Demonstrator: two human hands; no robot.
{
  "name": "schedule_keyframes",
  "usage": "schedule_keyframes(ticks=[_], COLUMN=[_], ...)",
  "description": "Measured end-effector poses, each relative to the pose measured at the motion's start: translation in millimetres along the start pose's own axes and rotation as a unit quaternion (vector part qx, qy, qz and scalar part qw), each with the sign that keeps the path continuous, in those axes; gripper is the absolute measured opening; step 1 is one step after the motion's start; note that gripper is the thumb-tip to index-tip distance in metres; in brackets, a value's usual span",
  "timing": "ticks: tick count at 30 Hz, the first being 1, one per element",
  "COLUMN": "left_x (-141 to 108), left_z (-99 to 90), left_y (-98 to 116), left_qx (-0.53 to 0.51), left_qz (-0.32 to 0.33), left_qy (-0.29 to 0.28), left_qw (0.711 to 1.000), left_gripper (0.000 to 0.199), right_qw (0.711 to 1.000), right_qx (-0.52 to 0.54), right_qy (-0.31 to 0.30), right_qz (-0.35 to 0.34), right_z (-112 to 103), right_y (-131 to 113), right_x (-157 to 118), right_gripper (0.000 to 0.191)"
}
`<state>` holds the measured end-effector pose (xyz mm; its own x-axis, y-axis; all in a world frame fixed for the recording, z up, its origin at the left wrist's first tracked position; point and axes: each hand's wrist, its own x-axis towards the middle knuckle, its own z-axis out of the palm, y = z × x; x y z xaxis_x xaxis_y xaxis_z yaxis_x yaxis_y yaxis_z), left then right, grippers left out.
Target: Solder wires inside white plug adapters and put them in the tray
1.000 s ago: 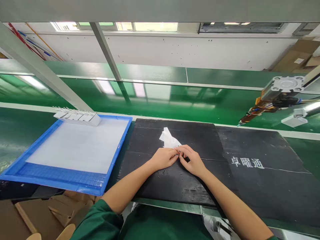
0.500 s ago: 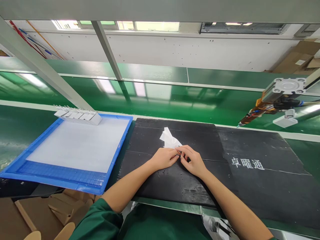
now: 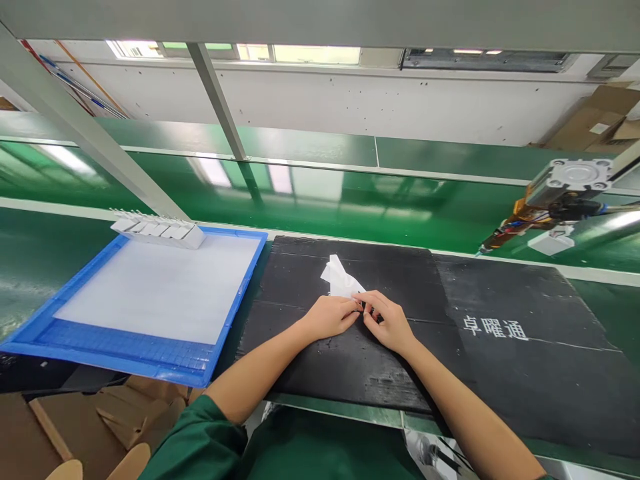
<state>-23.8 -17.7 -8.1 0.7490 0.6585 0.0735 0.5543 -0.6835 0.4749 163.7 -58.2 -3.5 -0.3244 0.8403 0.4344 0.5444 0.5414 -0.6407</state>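
Note:
My left hand [image 3: 333,317] and my right hand [image 3: 387,321] meet above the black mat [image 3: 310,370], fingertips almost touching. Both are closed in a pinch around something small and dark, mostly covered by the fingers, so its kind does not show. Just beyond the fingers lies a crumpled white tissue [image 3: 340,277]; its near end reaches the fingertips of my right hand. Whether either hand grips the tissue, I cannot tell.
To the left is a blue tray [image 3: 240,287] lined with a white sheet [image 3: 160,287], a row of small white pieces [image 3: 157,231] at its far edge. A dispenser-like tool [image 3: 520,220] overhangs the mat's far right. Cardboard [image 3: 75,427] sits below left.
My right fingers have shifted very slightly at the meeting point of the hands. The white part hanging by the tool at right has swung a little to the left.

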Motion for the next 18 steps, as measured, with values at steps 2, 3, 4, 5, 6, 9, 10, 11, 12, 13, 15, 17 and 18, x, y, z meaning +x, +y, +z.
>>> schedule_keyframes(ticks=[2,3,4,5,6,9,10,11,12,13,15,17,18], left_x=[-0.3,-0.5,-0.7,-0.8,-0.9,-0.8,-0.7,-0.5,-0.3,-0.2,0.0,0.0,0.0], left_z=[0.4,0.6,0.7,0.8,0.8,0.6,0.5,0.4,0.3,0.4,0.6,0.9,1.1], left_y=[-0.3,-0.6,-0.9,-1.2,-1.4,-1.9,-1.9,-1.8,-1.6,-1.4,-1.3,-1.6,-1.8], left_qx=[0.0,0.001,0.003,0.006,0.01,0.021,0.023,0.024,0.023,0.023,0.021,0.021,0.021], left_qz=[-0.002,-0.002,-0.004,-0.005,-0.006,-0.011,-0.01,-0.009,-0.007,-0.005,-0.003,-0.005,-0.006], left_qy=[0.009,0.015,0.021,0.025,0.029,0.036,0.036,0.036,0.035,0.035,0.035,0.035,0.034], left_qw=[1.0,1.0,1.0,1.0,1.0,0.999,0.999,0.999,0.999,0.999,0.999,0.999,0.999], left_gripper=[0.017,0.018,0.018,0.018,0.019,0.019,0.019,0.019,0.019,0.019,0.019,0.019,0.019], right_qw=[1.0,1.0,1.0,1.0,1.0,1.0,1.0,1.0,1.0,1.0,1.0,1.0,1.0], right_qx=[0.001,0.002,0.004,0.005,0.006,0.008,0.007,0.004,0.0,-0.004,-0.013,-0.019,-0.02], right_qy=[0.002,0.003,0.005,0.007,0.008,0.01,0.01,0.01,0.01,0.01,0.01,0.01,0.012], right_qz=[0.0,0.0,0.001,0.002,0.004,0.006,0.007,0.008,0.009,0.011,0.014,0.017,0.019], right_z=[0.1,0.1,0.0,-0.1,-0.3,-0.7,-0.8,-0.8,-0.9,-1.0,-1.3,-1.7,-2.0], right_y=[0.1,0.1,0.1,0.2,0.3,1.3,1.8,2.3,2.8,3.2,3.8,4.0,3.9], right_x=[0.3,0.4,0.4,0.4,0.3,-0.1,-0.2,-0.3,-0.4,-0.4,-0.2,0.2,0.5], right_gripper=[0.049,0.05,0.051,0.052,0.053,0.053,0.053,0.053,0.052,0.051,0.049,0.048,0.047])
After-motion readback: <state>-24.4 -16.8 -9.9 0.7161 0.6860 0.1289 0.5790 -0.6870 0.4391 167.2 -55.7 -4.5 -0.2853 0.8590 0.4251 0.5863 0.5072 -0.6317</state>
